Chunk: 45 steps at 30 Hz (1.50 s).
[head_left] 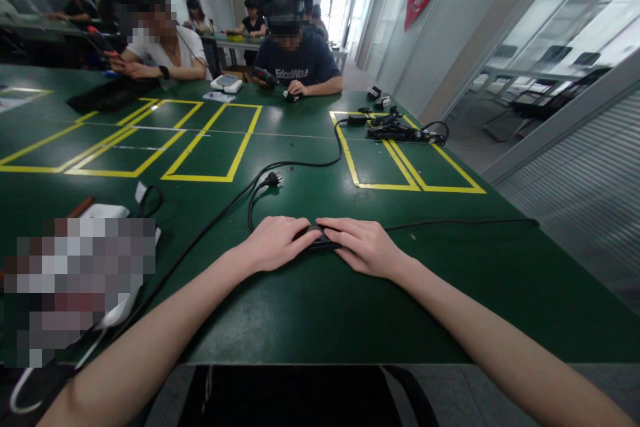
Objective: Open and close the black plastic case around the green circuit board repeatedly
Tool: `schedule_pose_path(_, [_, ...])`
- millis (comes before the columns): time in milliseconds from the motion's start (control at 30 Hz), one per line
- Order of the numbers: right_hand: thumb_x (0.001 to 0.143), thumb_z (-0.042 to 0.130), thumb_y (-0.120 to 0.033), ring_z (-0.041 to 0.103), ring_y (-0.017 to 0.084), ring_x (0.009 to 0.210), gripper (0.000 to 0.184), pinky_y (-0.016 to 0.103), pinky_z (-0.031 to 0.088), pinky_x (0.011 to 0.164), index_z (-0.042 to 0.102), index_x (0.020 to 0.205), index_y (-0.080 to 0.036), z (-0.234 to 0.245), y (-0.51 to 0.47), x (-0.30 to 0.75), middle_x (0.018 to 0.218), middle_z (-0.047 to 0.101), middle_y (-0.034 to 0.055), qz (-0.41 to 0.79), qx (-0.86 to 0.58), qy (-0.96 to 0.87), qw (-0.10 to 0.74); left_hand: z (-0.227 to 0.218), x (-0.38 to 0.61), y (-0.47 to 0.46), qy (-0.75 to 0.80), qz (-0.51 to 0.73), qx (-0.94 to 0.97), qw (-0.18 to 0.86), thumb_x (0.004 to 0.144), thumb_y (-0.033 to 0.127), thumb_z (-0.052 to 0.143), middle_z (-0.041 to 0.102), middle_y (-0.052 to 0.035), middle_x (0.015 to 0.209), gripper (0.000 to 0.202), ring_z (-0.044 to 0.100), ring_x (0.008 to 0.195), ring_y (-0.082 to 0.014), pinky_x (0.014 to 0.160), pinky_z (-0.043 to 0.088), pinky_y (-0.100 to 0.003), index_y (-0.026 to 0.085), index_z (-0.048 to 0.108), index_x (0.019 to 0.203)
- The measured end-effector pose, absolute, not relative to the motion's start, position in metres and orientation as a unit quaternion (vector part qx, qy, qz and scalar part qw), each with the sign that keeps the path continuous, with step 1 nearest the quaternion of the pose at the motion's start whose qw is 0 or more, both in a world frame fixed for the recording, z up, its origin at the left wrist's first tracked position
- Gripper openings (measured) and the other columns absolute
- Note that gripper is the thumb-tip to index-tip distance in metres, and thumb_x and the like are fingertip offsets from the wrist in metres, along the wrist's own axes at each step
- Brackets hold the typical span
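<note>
A small black block, likely a power adapter (320,238), lies on the green table (310,307) near its front edge. My left hand (275,243) and my right hand (363,245) rest on it from either side, fingers laid flat and meeting over it. Most of the block is hidden under them. A black cable (450,221) runs from it to the right. Another black cable with a plug (270,180) loops just behind my hands.
Yellow tape rectangles (213,140) mark the table's middle. A pile of black adapters and cables (395,129) sits at the back right. A white device (103,212) lies at the left. Two people (297,57) work at the far side; others sit further back.
</note>
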State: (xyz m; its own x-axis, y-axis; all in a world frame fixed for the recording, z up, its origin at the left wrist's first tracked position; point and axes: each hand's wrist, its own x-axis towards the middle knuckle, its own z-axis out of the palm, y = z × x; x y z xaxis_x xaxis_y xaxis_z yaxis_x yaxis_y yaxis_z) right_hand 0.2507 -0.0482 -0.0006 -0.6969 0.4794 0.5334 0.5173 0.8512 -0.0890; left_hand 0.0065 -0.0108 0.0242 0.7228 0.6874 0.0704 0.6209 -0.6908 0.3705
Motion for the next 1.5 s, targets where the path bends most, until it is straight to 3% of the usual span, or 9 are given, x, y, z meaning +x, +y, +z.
schedule_pose_path(133, [0.099,0.049,-0.011,0.074,0.025,0.105,0.025,0.038,0.064,0.081,0.066,0.116,-0.019,0.003,-0.049,0.25,0.132,0.071,0.0161,-0.067,-0.278,-0.918,0.275,0.021,0.005,-0.008,0.36,0.137,0.902,0.194,0.105,0.053,0.048,0.074,-0.0038,0.091,0.039,0.068,0.081,-0.0211,0.069,0.044,-0.029,0.02,0.07,0.1])
schedule_pose_path(367, [0.101,0.059,-0.026,0.073,0.026,0.107,0.023,0.039,0.063,0.084,0.068,0.121,-0.02,0.007,-0.044,0.252,0.127,0.073,0.015,-0.061,-0.29,-0.916,0.271,0.016,0.003,-0.004,0.35,0.215,0.895,0.174,0.097,0.053,0.066,0.07,-0.0023,0.089,0.034,0.064,0.082,-0.0197,0.076,0.047,-0.031,0.02,0.067,0.099])
schedule_pose_path(533, [0.099,0.064,-0.034,0.074,0.027,0.108,0.037,0.041,0.063,0.089,0.064,0.134,-0.021,0.004,-0.044,0.254,0.126,0.073,0.0143,-0.005,-0.328,-0.904,0.274,0.016,0.002,-0.004,0.322,0.24,0.907,0.127,0.097,0.053,0.066,0.071,-0.0044,0.091,0.034,0.065,0.086,-0.0214,0.082,0.048,-0.034,0.019,0.065,0.1])
schedule_pose_path(833, [0.103,0.057,-0.035,0.072,0.027,0.108,0.036,0.042,0.064,0.087,0.06,0.137,-0.023,0.001,-0.045,0.254,0.124,0.073,0.0126,-0.024,-0.362,-0.892,0.271,0.014,0.004,-0.009,0.34,0.218,0.903,0.148,0.103,0.037,0.054,0.075,-0.0069,0.109,0.025,0.07,0.096,-0.0241,0.087,0.054,-0.037,0.02,0.063,0.118])
schedule_pose_path(1133, [0.105,0.051,-0.032,0.072,0.022,0.091,0.054,0.037,0.063,0.074,0.039,0.158,-0.032,0.0,-0.044,0.256,0.131,0.062,0.0109,0.025,-0.384,-0.905,0.179,0.009,0.004,-0.004,0.336,0.224,0.906,0.128,0.102,0.039,0.058,0.076,-0.0079,0.101,0.029,0.07,0.093,-0.0251,0.085,0.056,-0.039,0.018,0.067,0.12])
schedule_pose_path(1267, [0.105,0.048,-0.032,0.07,0.026,0.1,0.053,0.041,0.063,0.08,0.04,0.157,-0.032,0.001,-0.039,0.263,0.132,0.061,0.0118,0.021,-0.422,-0.874,0.238,0.009,0.002,-0.004,0.283,0.362,0.886,0.068,0.104,0.023,0.049,0.067,-0.0142,0.135,0.043,0.06,0.126,-0.0276,0.107,0.049,-0.048,0.017,0.05,0.147])
schedule_pose_path(1333, [0.104,0.048,-0.033,0.069,0.028,0.105,0.052,0.043,0.061,0.086,0.043,0.155,-0.03,0.006,-0.035,0.27,0.13,0.062,0.0122,0.021,-0.45,-0.841,0.299,0.01,0.0,-0.004,0.268,0.436,0.858,0.04,0.104,0.017,0.046,0.058,-0.0158,0.148,0.045,0.051,0.138,-0.0278,0.116,0.042,-0.05,0.017,0.048,0.149])
schedule_pose_path(1400, [0.103,0.05,-0.036,0.066,0.03,0.112,0.051,0.046,0.059,0.094,0.047,0.152,-0.027,0.013,-0.029,0.279,0.131,0.063,0.0136,0.01,-0.478,-0.798,0.368,0.011,-0.002,-0.004,0.259,0.452,0.852,0.047,0.104,0.016,0.046,0.062,-0.0146,0.143,0.038,0.055,0.133,-0.0262,0.114,0.045,-0.048,0.017,0.056,0.141])
schedule_pose_path(1500, [0.099,0.054,-0.043,0.061,0.032,0.125,0.053,0.051,0.052,0.105,0.052,0.148,-0.022,0.022,-0.018,0.298,0.138,0.061,0.0148,-0.014,-0.52,-0.718,0.462,0.007,-0.003,-0.003,0.24,0.354,0.896,0.119,0.103,0.018,0.049,0.074,-0.0087,0.115,0.025,0.069,0.106,-0.0209,0.096,0.056,-0.037,0.018,0.068,0.12])
